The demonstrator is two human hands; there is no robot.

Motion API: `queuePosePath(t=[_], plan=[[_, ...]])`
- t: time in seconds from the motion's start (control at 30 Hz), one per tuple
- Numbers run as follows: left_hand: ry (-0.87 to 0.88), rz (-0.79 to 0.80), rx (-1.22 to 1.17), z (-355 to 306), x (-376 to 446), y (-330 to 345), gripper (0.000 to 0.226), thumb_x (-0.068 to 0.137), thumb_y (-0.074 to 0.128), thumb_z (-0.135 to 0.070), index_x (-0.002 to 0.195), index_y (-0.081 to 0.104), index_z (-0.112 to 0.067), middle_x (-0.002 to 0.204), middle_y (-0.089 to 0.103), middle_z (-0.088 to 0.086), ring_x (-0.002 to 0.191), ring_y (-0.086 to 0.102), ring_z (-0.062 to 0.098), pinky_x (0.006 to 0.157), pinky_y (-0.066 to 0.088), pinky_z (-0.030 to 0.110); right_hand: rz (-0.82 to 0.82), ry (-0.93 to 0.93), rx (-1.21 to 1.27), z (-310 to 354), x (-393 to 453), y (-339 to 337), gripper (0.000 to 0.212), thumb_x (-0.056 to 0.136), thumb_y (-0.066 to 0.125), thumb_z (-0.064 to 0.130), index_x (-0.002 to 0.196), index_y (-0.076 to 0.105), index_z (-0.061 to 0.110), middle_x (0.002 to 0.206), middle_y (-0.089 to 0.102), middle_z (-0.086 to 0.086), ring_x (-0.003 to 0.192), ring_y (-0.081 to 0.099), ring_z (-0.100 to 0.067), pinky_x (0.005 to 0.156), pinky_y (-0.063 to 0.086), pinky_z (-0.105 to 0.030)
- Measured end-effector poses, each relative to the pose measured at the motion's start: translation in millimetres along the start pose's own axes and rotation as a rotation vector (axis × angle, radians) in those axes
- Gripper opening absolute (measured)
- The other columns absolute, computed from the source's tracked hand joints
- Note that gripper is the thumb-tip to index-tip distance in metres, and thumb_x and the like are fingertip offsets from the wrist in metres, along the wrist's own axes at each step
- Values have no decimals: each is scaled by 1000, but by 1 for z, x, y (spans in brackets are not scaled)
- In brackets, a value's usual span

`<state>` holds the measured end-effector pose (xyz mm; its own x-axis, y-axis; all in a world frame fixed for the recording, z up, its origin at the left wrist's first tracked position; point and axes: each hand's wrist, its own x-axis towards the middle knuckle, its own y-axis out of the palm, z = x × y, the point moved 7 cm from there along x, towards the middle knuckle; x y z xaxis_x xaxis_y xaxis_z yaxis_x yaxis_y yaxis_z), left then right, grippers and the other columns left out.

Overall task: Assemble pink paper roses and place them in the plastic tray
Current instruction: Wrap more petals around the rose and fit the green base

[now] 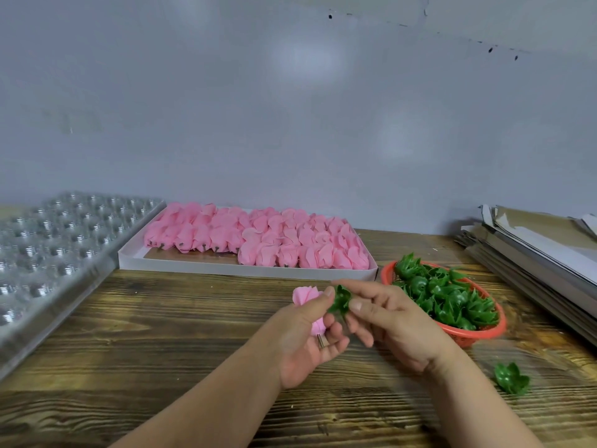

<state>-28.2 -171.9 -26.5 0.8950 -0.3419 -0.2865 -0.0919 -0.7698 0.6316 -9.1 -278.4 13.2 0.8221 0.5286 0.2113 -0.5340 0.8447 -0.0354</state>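
My left hand (307,337) holds a pink paper rose (305,295) whose short stem end (320,341) pokes out near the palm. Its thumb and the fingers of my right hand (394,321) pinch a green plastic calyx (340,300) between them, right beside the rose. The clear plastic tray (55,253) with rows of round cups lies at the far left. A white box (245,266) behind my hands is filled with several pink rose heads (258,236).
A red basket (478,331) full of green calyxes stands at the right. One loose green calyx (512,378) lies on the wooden table (161,334) near my right wrist. Flat cardboard sheets (542,247) are stacked at the far right. A grey wall rises behind.
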Motion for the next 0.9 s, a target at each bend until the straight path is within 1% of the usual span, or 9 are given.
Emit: queuePosePath(t=[0.13,0.2,0.3,0.43,0.53,0.63,0.77,0.83,0.9], plan=[[-70,29,-32,3,-3,1,23,69,76,-24,81,62,-12,57,54,0,47,56,11,58,56,31,55,-24,60,3,-2,0,42,81,63,16,123,62,12,63,61,-6,44,48,-10,54,43,-22],[-99,34,-50,4,-5,1,24,66,78,-22,80,62,-11,56,53,0,46,55,11,57,55,30,64,-28,27,4,-2,1,41,82,62,17,123,62,15,56,58,0,40,43,-7,51,40,-19],[-134,49,-45,6,-5,2,26,66,79,-21,85,65,-10,55,53,0,45,54,10,55,55,30,98,-49,-52,6,-2,5,36,82,64,19,118,66,18,47,47,8,37,33,-4,46,33,-15],[-139,65,-58,8,-5,5,25,63,78,-18,84,66,-11,55,54,1,44,54,11,56,56,30,8,-48,-37,6,-1,0,31,75,70,18,106,71,11,51,47,5,40,31,-4,41,29,-14],[-83,21,-86,6,-2,3,22,71,76,-24,85,65,-9,55,55,1,45,55,11,55,56,31,-83,-57,37,6,-1,-6,23,74,67,10,96,73,6,54,57,1,39,34,-4,39,30,-15],[28,-72,-118,-2,3,-6,25,77,70,-30,85,64,-8,54,55,0,47,56,10,59,56,32,-189,-69,102,5,-1,-14,23,69,71,11,91,73,5,47,52,2,36,37,-6,39,32,-16],[166,-200,-197,-13,7,-17,32,89,62,-40,75,57,-11,54,56,0,49,59,12,66,52,35,-208,-38,61,0,1,-8,24,59,85,18,78,73,8,57,58,-11,38,46,-11,40,39,-18],[229,-247,-211,-18,8,-20,36,88,58,-46,78,57,-11,56,57,1,54,61,14,68,53,36,-214,-3,16,-5,2,-3,17,61,84,14,72,72,11,59,57,-14,39,47,-12,39,39,-19],[278,-259,-222,-23,8,-22,39,85,57,-50,80,56,-11,58,59,2,58,61,16,74,54,39,-194,28,-16,-10,4,6,7,67,76,10,66,70,14,57,57,-12,39,48,-12,39,39,-19]])
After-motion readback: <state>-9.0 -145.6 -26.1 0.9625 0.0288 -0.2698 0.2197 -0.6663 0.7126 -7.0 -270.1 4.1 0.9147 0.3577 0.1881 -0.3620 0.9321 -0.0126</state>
